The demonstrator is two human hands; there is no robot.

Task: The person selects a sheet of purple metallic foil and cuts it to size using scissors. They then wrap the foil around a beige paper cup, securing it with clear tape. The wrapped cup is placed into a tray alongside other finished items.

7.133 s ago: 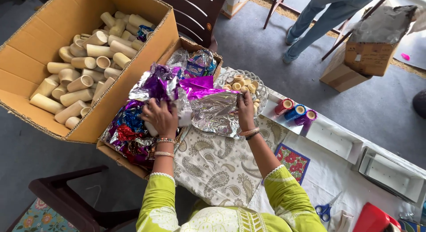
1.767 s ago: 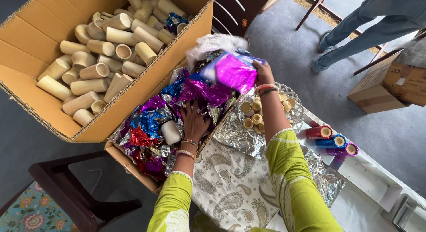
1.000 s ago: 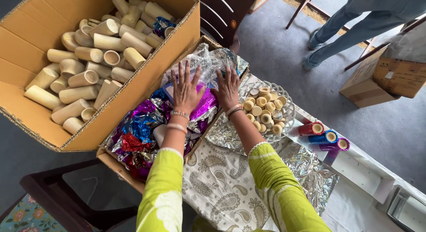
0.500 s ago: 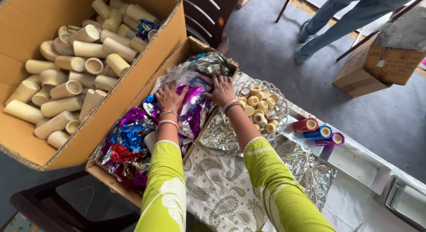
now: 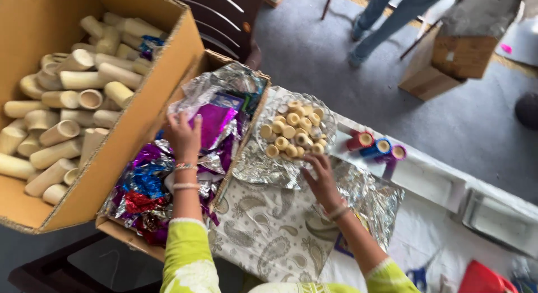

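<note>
The left hand [image 5: 183, 137] is down in the smaller cardboard box [image 5: 147, 243], fingers curled and gripping a sheet of purple foil [image 5: 216, 120] on top of the heap of shiny wrappers [image 5: 147, 186]. The right hand [image 5: 323, 180] is over by the glass dish of little cream rolls [image 5: 292, 130], fingers loose and spread on the crinkled silver foil [image 5: 269, 168], not gripping anything. A big box of cardboard tubes [image 5: 67, 108] sits right beside, and three foil spools [image 5: 376, 149] lie past the dish.
</note>
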